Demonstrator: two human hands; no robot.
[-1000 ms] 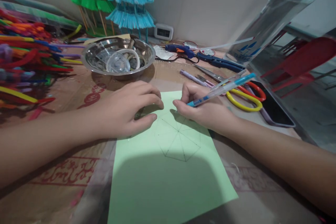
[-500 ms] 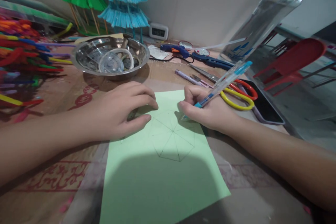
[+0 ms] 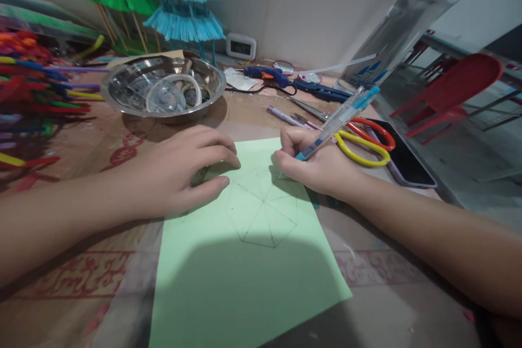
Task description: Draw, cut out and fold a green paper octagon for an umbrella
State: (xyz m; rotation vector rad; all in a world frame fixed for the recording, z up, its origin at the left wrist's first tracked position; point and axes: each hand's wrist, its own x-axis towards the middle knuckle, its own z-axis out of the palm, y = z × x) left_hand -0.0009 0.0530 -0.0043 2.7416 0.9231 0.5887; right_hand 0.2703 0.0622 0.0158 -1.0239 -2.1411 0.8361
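Observation:
A light green sheet of paper (image 3: 248,288) lies before me, bearing thin lines that cross at one point inside a many-sided outline. My right hand (image 3: 314,166) grips a clear pen with blue parts (image 3: 338,119), its tip low over the upper right of the drawing, mostly hidden by the thumb. On the sheet's upper left rests my left hand (image 3: 196,168), fingers slightly bent and thumb apart. Something small and dark shows in the gap under its fingers; I cannot make it out. Beyond my right hand lie scissors (image 3: 362,148) with red and yellow handles.
A steel bowl (image 3: 163,114) with clear rings stands behind my left hand. Colourful pipe cleaners (image 3: 36,87) crowd the left. Behind are a blue tiered model (image 3: 183,11), a small clock (image 3: 241,46) and a glue gun (image 3: 269,75). A phone (image 3: 408,157) and tall bottle (image 3: 391,38) stand right.
The whole view has shifted a little, so everything sits slightly further left and up. My right hand has moved slightly along the drawing with the pen; my left hand stays on the paper.

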